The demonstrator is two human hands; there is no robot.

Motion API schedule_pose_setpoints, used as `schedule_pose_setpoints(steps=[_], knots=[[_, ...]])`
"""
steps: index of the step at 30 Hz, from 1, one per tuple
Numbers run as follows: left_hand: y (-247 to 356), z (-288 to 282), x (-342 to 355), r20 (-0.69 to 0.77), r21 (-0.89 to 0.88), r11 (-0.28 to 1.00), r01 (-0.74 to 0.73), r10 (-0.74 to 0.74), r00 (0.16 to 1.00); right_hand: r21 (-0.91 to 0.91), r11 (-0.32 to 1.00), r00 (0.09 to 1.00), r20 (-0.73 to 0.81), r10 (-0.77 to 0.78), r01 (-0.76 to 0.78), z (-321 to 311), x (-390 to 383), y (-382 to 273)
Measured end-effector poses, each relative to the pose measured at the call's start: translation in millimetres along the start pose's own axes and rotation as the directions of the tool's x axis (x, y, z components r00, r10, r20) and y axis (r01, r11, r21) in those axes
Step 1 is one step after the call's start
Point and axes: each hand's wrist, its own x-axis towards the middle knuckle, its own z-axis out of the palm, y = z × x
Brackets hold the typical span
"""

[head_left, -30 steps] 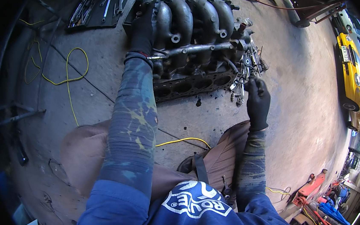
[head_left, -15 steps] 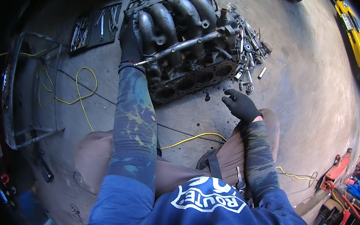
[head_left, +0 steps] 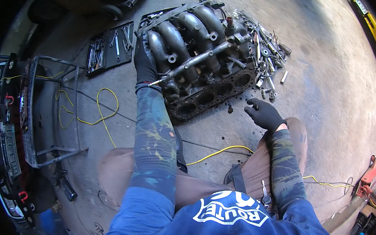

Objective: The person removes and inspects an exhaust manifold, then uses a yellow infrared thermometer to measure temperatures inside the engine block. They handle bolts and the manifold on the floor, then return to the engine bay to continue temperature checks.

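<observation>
While the gloved left hand [head_left: 145, 64] presses along the near-left flank of the engine assembly [head_left: 168, 37], its fingertips run out of sight behind the curved pipes, so I cannot tell whether they grasp metal or merely rest on it. The gloved right hand [head_left: 263, 115] is relaxed and empty, fingers loosely curled, over the floor near the right knee and apart from the engine.

The assembly sits on the concrete ahead of the person, its flat face with round openings [head_left: 197, 104] toward the legs. For a sure hold on so bulky a casting, I would judge the palm best set against solid pipe, with the wrist kept off the slim metal rail [head_left: 195, 63] ending beside it. The free right hand could well brace the opposite end, fingertips clear of the lower edge, where they might get pinched.

Farther out, loose tools [head_left: 269, 57] crowd the assembly's right end, a wrench tray [head_left: 107, 59] lies to its left, and a yellow cord [head_left: 234, 146] crosses the floor nearer the person.
</observation>
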Motion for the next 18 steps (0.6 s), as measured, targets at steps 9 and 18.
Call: schedule_pose_setpoints(steps=[9,18], knots=[[9.4,5.2,-13.4,-0.013,0.065,0.998,-0.014,0.015,1.0,0.018,1.0,1.0,-0.006,0.01,-0.01,1.0,0.3,-1.2],[13.5,5.6,-14.2,-0.069,0.16,0.987,0.021,-0.01,0.998,-0.015,0.999,0.999,-0.017,-0.031,0.03,1.7,0.2,-3.7]])
